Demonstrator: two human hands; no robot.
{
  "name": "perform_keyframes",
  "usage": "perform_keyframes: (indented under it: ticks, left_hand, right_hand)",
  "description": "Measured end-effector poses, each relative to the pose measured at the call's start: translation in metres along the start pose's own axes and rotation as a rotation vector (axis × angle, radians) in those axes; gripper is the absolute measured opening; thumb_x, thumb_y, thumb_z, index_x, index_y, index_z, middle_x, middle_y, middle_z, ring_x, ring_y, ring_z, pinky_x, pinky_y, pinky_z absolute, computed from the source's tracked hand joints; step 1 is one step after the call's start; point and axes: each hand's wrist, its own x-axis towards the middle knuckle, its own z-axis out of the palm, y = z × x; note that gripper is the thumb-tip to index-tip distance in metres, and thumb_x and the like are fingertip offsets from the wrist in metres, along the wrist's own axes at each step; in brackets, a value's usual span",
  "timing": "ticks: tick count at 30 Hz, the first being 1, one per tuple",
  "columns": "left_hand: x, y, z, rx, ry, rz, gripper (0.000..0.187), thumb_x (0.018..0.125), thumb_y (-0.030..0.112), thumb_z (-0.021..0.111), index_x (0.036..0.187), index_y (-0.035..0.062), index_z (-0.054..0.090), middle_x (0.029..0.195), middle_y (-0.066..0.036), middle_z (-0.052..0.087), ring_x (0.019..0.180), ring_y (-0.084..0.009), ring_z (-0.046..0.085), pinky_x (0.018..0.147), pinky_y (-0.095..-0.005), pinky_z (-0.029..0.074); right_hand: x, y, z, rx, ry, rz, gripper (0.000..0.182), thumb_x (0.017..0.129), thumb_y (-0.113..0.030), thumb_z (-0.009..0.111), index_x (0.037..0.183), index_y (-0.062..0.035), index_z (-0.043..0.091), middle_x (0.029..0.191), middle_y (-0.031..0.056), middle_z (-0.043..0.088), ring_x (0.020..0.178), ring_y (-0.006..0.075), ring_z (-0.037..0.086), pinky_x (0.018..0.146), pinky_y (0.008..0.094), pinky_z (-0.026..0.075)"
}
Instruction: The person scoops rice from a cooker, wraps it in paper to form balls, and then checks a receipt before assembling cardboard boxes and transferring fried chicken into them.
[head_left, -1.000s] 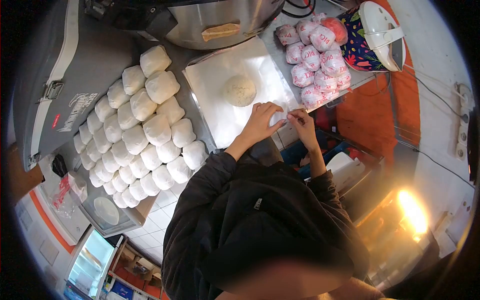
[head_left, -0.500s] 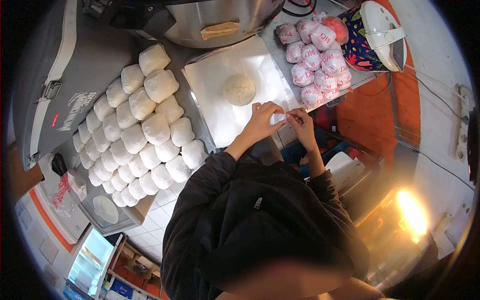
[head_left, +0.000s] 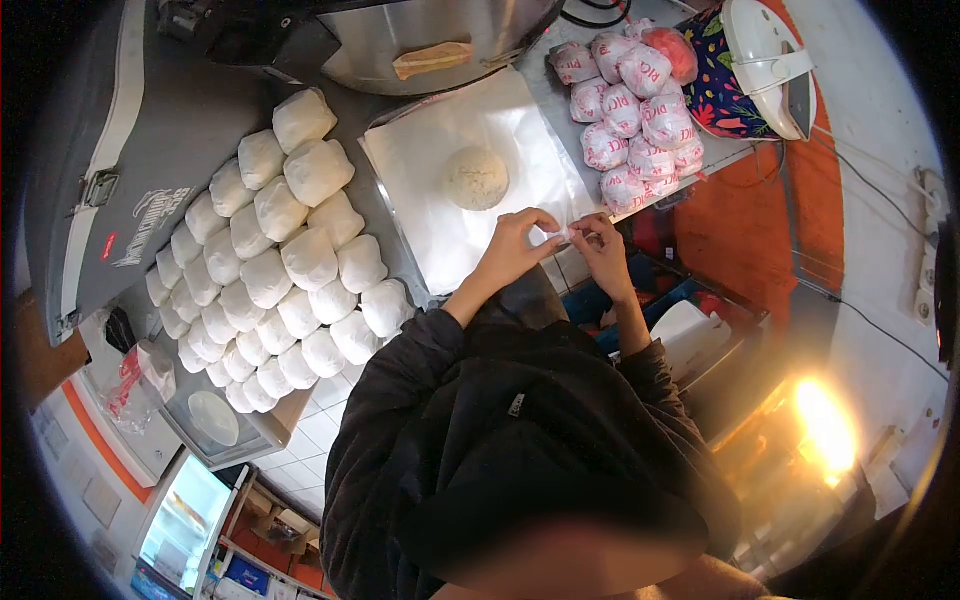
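Note:
Near the lower right corner of a stack of white paper sheets, my left hand and my right hand meet with bent fingers. Between them they pinch a small, thin whitish piece, like plastic or paper; its exact form is too small to tell. A round, pale ball of rice rests on the top sheet, just above my left hand and not touched by it.
Rows of white wrapped bundles fill the left side. Red-printed wrapped balls are piled at the right, beside a patterned rice cooker. A large metal pot stands behind the sheets. A bright lamp glows at lower right.
The whitish piece between my hands has changed shape slightly and my fingertips have shifted a little. The rice ball remains on the sheet.

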Motion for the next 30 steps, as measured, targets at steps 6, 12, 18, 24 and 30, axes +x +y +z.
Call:
perform_keyframes:
  ticks: [6, 12, 18, 24, 30]
  left_hand:
    - [-0.003, 0.005, 0.004, 0.081, 0.018, 0.030, 0.025, 0.075, 0.015, 0.077, 0.094, 0.0053, 0.063, 0.091, -0.007, 0.067, 0.087, -0.0228, 0.064, 0.083, -0.0338, 0.044]
    - [-0.006, 0.002, 0.008, 0.158, -0.026, 0.012, 0.029, 0.075, 0.016, 0.077, 0.099, 0.0103, 0.062, 0.097, -0.002, 0.063, 0.095, -0.0183, 0.059, 0.089, -0.0341, 0.033]
    - [-0.004, 0.004, 0.007, 0.189, -0.028, 0.039, 0.029, 0.075, 0.017, 0.077, 0.099, 0.0105, 0.062, 0.096, -0.002, 0.063, 0.094, -0.0180, 0.059, 0.089, -0.0334, 0.032]
    - [-0.005, 0.003, 0.009, 0.215, -0.011, 0.061, 0.028, 0.075, 0.017, 0.077, 0.098, 0.0108, 0.062, 0.097, -0.002, 0.063, 0.094, -0.0181, 0.059, 0.089, -0.0334, 0.032]
    - [-0.008, 0.005, 0.011, 0.243, 0.001, 0.063, 0.025, 0.078, 0.017, 0.074, 0.099, 0.0101, 0.063, 0.098, -0.002, 0.064, 0.094, -0.0192, 0.059, 0.089, -0.0340, 0.033]
  right_hand:
    - [0.000, 0.004, 0.000, 0.023, 0.006, -0.045, 0.018, 0.087, -0.015, 0.068, 0.096, 0.0003, 0.068, 0.095, 0.0072, 0.056, 0.078, 0.0124, 0.057, 0.068, 0.0249, 0.047]
    - [0.000, -0.001, -0.001, 0.052, -0.018, 0.065, 0.021, 0.089, -0.019, 0.066, 0.095, 0.0009, 0.067, 0.095, 0.0073, 0.056, 0.079, 0.0127, 0.058, 0.067, 0.0252, 0.046]
    - [0.000, 0.004, -0.002, 0.075, -0.027, 0.045, 0.021, 0.090, -0.019, 0.066, 0.095, 0.0010, 0.068, 0.094, 0.0072, 0.057, 0.078, 0.0128, 0.058, 0.068, 0.0253, 0.046]
    - [0.001, 0.007, -0.001, 0.093, -0.034, 0.002, 0.017, 0.088, -0.016, 0.067, 0.094, -0.0004, 0.068, 0.094, 0.0061, 0.057, 0.079, 0.0121, 0.058, 0.069, 0.0251, 0.047]
    - [0.002, 0.008, 0.000, 0.025, -0.038, -0.049, 0.016, 0.084, -0.017, 0.071, 0.094, -0.0041, 0.070, 0.092, 0.0038, 0.056, 0.078, 0.0114, 0.052, 0.069, 0.0261, 0.044]
